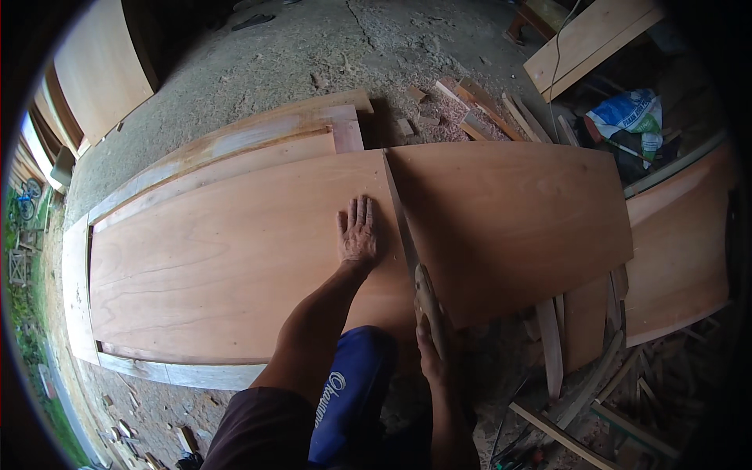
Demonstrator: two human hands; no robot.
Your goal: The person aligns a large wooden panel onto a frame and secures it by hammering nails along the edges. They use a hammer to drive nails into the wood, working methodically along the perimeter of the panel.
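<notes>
A large plywood sheet (211, 251) lies across a wooden frame (207, 376) on the floor. My left hand (359, 235) rests flat on the sheet, fingers stretched out and pointing away from me. In my right hand (431, 352) is the wooden handle of a handsaw (406, 235). Its long blade lies along a line across the sheet, just right of my left hand. Right of the blade, a darker, shaded section of plywood (525, 219) extends; whether it is fully separate from the left part, I cannot tell. My knee in blue trousers is against the near edge.
Wood offcuts (486, 110) and shavings lie beyond the sheet. A blue and white bag (627, 117) sits at the far right, near another leaning board (591, 43). Scrap strips (564, 435) litter the near right. Panels (102, 66) stand at the far left.
</notes>
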